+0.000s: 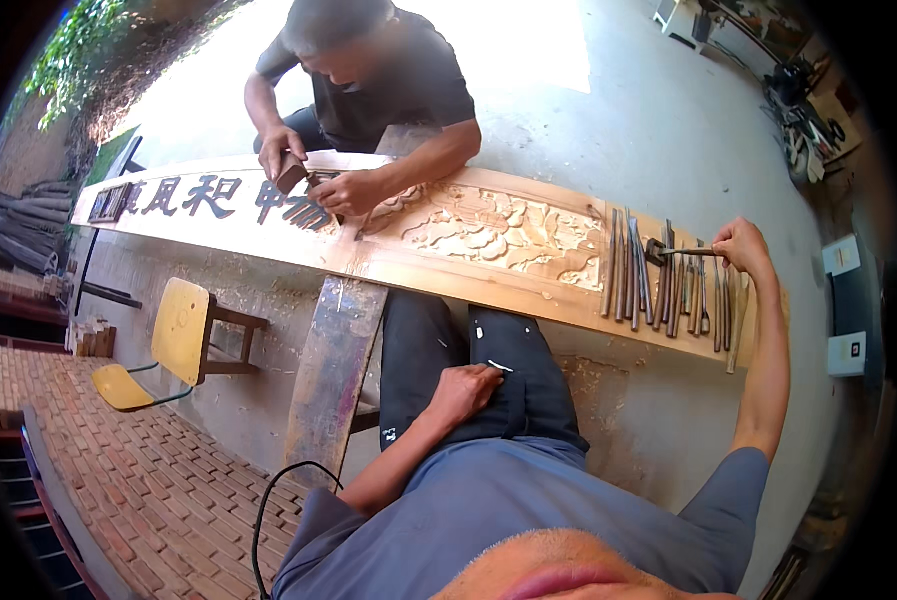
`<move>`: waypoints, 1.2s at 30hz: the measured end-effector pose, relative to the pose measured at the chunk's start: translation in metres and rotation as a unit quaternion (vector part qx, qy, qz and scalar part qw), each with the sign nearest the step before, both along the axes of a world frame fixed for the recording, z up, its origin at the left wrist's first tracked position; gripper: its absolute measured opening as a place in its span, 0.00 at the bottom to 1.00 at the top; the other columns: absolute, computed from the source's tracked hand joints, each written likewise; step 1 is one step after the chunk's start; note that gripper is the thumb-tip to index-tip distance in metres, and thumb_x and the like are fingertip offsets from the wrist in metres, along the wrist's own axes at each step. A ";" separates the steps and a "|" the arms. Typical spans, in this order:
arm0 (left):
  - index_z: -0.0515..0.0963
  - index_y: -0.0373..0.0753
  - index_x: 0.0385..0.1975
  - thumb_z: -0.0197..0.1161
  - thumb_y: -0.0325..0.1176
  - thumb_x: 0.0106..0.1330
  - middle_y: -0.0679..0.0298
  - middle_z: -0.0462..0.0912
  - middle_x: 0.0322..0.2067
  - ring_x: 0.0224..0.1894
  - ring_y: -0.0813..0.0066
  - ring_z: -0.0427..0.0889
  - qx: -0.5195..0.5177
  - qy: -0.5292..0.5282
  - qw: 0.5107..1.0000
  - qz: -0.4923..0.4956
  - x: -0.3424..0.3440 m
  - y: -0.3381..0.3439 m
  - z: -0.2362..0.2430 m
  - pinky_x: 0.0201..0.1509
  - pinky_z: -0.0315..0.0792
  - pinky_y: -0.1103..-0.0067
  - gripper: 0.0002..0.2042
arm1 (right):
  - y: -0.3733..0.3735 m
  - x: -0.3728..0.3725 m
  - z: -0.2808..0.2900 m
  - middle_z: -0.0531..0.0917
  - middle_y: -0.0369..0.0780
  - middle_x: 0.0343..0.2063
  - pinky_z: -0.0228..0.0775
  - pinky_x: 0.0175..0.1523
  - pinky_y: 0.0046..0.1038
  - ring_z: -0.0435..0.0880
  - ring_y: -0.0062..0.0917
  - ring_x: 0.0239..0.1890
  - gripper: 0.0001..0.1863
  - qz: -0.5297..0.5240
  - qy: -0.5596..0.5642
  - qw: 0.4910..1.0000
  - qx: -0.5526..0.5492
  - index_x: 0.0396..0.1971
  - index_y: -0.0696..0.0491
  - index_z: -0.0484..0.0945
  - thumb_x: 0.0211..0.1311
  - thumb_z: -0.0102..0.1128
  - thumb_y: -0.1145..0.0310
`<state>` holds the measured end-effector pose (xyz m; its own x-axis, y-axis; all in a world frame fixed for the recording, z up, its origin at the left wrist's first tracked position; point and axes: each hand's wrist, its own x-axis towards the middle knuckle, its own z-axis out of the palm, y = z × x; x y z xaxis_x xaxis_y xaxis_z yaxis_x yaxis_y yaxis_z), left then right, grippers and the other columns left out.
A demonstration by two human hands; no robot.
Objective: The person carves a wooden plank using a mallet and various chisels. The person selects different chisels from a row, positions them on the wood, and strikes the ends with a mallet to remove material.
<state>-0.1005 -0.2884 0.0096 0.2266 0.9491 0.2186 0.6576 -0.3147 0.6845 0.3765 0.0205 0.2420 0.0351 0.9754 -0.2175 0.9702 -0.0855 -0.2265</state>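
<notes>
My right hand (741,243) grips the thin handle of a small hammer (655,252), held over a row of chisels and carving tools (634,275) on the long wooden board (564,308). The board bears a carved relief (504,238) beside cut, darkened characters (209,195). My left hand (464,390) rests on my dark trousers with its fingers curled; whether anything is inside them is hidden.
A co-worker (379,80) across the board holds a wooden block (291,175) over it with both hands. A worn plank support (329,360) stands left of my legs, near a yellow chair (179,330). Bricks (149,480) pave the lower left; a two-wheeler (794,120) stands upper right.
</notes>
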 end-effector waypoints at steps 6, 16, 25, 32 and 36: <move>0.88 0.42 0.41 0.69 0.37 0.71 0.56 0.90 0.35 0.38 0.53 0.90 -0.031 0.026 0.999 0.022 -0.007 -0.008 -0.011 0.40 0.83 0.62 0.07 | -0.020 -0.038 0.017 0.90 0.38 0.20 0.82 0.35 0.31 0.88 0.23 0.20 0.06 0.005 -0.096 0.995 -0.013 0.32 0.54 0.93 0.55 0.75 0.71; 0.87 0.39 0.38 0.66 0.41 0.73 0.54 0.90 0.37 0.40 0.51 0.90 -0.062 0.074 0.995 0.027 -0.013 -0.021 -0.019 0.43 0.83 0.59 0.11 | -0.089 -0.012 -0.032 0.85 0.50 0.23 0.77 0.40 0.48 0.86 0.46 0.27 0.14 0.057 -0.204 0.949 0.233 0.30 0.58 0.85 0.66 0.67 0.61; 0.84 0.38 0.39 0.68 0.41 0.71 0.53 0.88 0.33 0.38 0.49 0.89 -0.039 0.096 0.995 -0.004 -0.004 -0.022 -0.018 0.42 0.82 0.58 0.12 | -0.174 -0.098 -0.162 0.84 0.38 0.23 0.65 0.20 0.21 0.79 0.19 0.16 0.16 -0.139 0.487 0.855 0.111 0.40 0.55 0.76 0.82 0.59 0.57; 0.85 0.37 0.38 0.67 0.41 0.73 0.54 0.88 0.34 0.39 0.50 0.89 -0.036 0.095 0.995 0.011 -0.008 -0.025 -0.018 0.42 0.82 0.59 0.12 | -0.227 -0.177 -0.183 0.86 0.38 0.25 0.65 0.23 0.19 0.80 0.17 0.18 0.14 -0.150 0.538 0.830 0.003 0.42 0.54 0.78 0.82 0.61 0.57; 0.86 0.37 0.39 0.67 0.41 0.73 0.53 0.89 0.37 0.41 0.49 0.89 -0.050 0.081 0.995 0.000 -0.003 -0.023 -0.013 0.46 0.82 0.58 0.12 | -0.239 -0.170 -0.188 0.86 0.39 0.26 0.66 0.23 0.18 0.81 0.16 0.19 0.15 -0.139 0.528 0.837 -0.031 0.42 0.55 0.79 0.82 0.62 0.57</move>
